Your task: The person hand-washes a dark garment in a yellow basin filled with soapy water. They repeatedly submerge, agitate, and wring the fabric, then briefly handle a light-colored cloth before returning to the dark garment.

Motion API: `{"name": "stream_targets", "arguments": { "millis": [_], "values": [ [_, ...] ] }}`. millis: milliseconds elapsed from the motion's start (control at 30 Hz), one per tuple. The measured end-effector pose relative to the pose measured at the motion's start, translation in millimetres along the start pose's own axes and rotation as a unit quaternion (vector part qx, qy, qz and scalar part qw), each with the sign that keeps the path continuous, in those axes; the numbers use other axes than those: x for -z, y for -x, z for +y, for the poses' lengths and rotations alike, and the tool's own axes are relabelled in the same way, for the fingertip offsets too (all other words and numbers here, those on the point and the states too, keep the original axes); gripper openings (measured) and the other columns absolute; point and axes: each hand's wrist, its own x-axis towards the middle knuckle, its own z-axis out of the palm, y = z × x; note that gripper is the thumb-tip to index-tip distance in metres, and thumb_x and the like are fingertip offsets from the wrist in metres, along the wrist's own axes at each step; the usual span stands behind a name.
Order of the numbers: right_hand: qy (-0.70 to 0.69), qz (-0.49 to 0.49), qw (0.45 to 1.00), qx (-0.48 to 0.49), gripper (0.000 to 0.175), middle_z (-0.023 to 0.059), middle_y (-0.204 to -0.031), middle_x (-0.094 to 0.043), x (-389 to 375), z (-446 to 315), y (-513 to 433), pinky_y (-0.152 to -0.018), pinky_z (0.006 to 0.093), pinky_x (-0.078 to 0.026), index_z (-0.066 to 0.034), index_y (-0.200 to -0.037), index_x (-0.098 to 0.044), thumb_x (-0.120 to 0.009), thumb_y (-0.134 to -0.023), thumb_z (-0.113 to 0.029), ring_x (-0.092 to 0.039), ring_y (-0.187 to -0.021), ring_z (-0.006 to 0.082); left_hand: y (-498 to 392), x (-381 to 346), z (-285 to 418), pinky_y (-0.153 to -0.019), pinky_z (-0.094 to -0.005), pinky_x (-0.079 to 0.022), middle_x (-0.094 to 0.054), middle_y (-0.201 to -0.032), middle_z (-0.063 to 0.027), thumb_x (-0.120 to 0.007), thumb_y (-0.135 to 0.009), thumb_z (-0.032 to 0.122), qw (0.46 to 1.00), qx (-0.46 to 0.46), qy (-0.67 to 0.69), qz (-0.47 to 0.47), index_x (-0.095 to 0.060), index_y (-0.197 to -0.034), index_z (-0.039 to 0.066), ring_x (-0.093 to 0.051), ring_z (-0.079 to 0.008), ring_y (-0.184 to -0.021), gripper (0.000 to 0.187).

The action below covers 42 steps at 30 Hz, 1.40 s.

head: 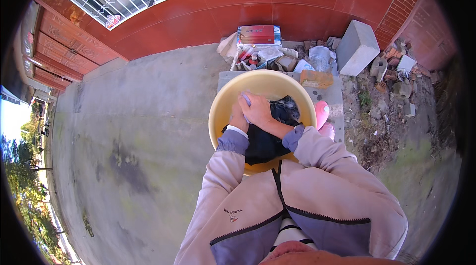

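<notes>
A yellow plastic basin [216,120] stands before me, with wet dark cloth [266,146] heaped in it. Some suds cling to the part of the cloth [286,107] on the right. Over the basin's left half, my left hand [237,114] and my right hand [257,109] are pressed together around a small lilac object [246,98], perhaps a bar of soap. Only its edges show between the hands. My right hand lies partly over my left, whose fingers are mostly hidden.
A pink bottle [321,111] stands right of the basin. Beyond are an orange brick [317,79], a box of bottles and litter [253,59], and a red carton [256,34]. A concrete block [359,47] and rubble [394,68] lie right, along a red wall [238,8].
</notes>
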Motion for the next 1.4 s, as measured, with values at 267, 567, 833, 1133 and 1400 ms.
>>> {"name": "stream_targets", "arguments": {
  "millis": [267,567,833,1133,1400],
  "values": [
    [0.027,-0.034,0.997,-0.067,0.035,0.0222,-0.087,-0.071,12,0,11,-0.075,0.0545,-0.053,-0.0072,-0.1,-0.072,-0.057,-0.094,-0.038,-0.068,-0.082,0.0442,0,-53,-7,-0.094,-0.0421,-0.054,-0.064,-0.123,-0.0097,-0.041,-0.109,0.037,0.974,0.031,-0.067,0.214,-0.056,-0.132,0.006,-0.064,-0.0256,-0.111,0.041],
    [-0.021,0.081,0.995,0.054,0.034,0.0228,-0.088,-0.071,12,12,7,-0.073,0.0554,-0.054,-0.0074,-0.095,-0.073,-0.057,-0.094,-0.037,-0.068,-0.08,0.0453,-9,-58,-3,-0.09,-0.0409,-0.054,-0.065,-0.117,-0.0096,-0.047,-0.106,0.033,0.967,-0.002,-0.147,0.21,-0.059,-0.127,0.004,-0.065,-0.0243,-0.103,0.038],
    [0.127,-0.149,0.981,-0.008,0.047,0.0262,-0.123,-0.063,51,86,-14,-0.099,0.0532,-0.049,-0.0087,-0.127,-0.063,-0.049,-0.1,-0.044,-0.061,-0.114,0.0437,0,-64,45,-0.093,-0.0471,-0.049,-0.058,-0.122,-0.0275,-0.057,-0.095,0.015,0.604,-0.134,-0.784,0.059,-0.054,-0.128,-0.001,-0.06,-0.0412,-0.11,0.036],
    [0.242,-0.347,0.905,-0.044,0.036,0.0264,-0.11,-0.068,16,117,-12,-0.091,0.0554,-0.051,-0.0041,-0.119,-0.06,-0.051,-0.098,-0.032,-0.066,-0.101,0.045,-7,-37,-2,-0.087,-0.0528,-0.05,-0.058,-0.11,-0.0217,-0.054,-0.095,0.016,0.401,-0.05,-0.911,-0.076,-0.057,-0.116,0.004,-0.06,-0.0434,-0.102,0.024],
    [0.286,-0.327,0.9,-0.001,0.026,0.0213,-0.094,-0.073,5,127,-23,-0.079,0.0519,-0.056,-0.0062,-0.088,-0.074,-0.059,-0.089,-0.027,-0.071,-0.087,0.0399,-27,-19,-16,-0.077,-0.0498,-0.053,-0.064,-0.092,-0.0219,-0.055,-0.092,0.015,0.401,-0.026,-0.916,-0.017,-0.058,-0.096,0.003,-0.066,-0.0419,-0.089,0.014]
  ]
}}
